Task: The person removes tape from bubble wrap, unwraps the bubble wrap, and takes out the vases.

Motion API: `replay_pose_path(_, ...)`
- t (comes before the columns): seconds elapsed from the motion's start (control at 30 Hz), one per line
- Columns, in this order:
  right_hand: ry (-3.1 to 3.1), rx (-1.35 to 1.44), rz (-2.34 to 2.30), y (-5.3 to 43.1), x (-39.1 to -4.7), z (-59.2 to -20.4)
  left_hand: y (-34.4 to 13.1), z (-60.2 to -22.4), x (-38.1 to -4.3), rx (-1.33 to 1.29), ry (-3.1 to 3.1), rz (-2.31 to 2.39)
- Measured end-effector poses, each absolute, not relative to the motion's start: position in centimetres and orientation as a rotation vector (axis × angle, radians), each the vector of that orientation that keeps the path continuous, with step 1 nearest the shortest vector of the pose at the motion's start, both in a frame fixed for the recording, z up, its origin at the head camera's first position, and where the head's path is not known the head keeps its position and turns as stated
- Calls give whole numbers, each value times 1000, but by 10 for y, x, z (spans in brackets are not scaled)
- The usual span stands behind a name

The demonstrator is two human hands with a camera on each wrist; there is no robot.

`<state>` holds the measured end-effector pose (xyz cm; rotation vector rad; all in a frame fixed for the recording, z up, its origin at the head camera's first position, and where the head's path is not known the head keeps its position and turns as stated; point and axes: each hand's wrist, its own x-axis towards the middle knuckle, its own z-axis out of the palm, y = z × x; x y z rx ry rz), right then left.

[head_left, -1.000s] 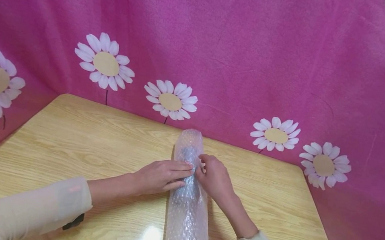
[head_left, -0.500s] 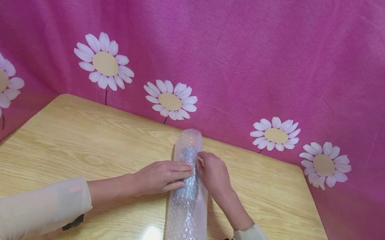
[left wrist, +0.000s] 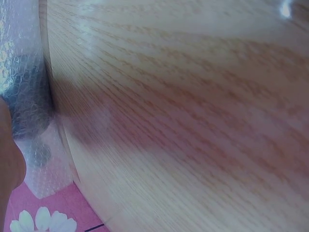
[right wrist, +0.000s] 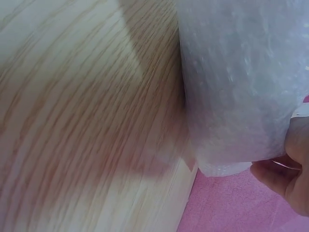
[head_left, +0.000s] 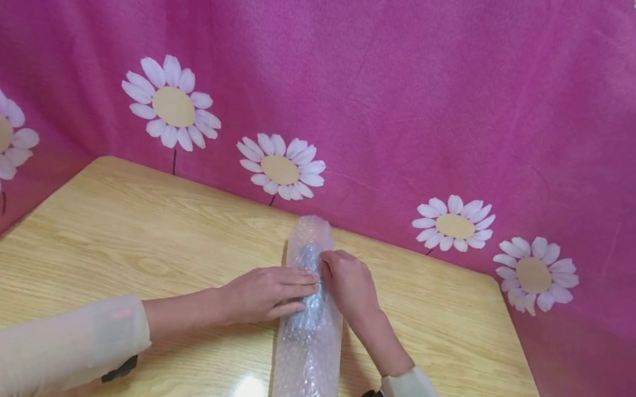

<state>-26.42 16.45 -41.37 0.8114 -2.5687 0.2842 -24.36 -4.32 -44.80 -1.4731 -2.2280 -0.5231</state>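
A long strip of clear bubble wrap (head_left: 303, 374) lies folded around a dark greyish-blue object, upright in the head view and near the table's middle. Through the plastic, the left wrist view shows that object as a dark rounded shape (left wrist: 30, 99); its kind cannot be made out. My left hand (head_left: 269, 293) rests on the wrapped part with fingers extended. On the other side, my right hand (head_left: 350, 288) pinches the wrap's right edge between thumb and fingers. The right wrist view shows the wrap (right wrist: 241, 82) curving over, with the right hand (right wrist: 292, 174) at its far end.
The wooden table (head_left: 169, 226) runs back to a magenta cloth (head_left: 391, 101) printed with white daisies, which also hangs at both sides. A bright light reflection shows on the tabletop left of the wrap. Dark wrist cameras sit by both sleeves.
My right hand has shifted slightly left, drawing the wrap's edge over the wrapped object. The wrap's lower right side has moved in to the left. My left hand stays nearly still.
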Motion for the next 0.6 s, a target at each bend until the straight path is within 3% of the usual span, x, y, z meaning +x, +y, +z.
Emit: replay_pose_path(0.6, -2545, 792, 441, 167, -271, -419, -42, -447, -243, -1465, -2264, -521)
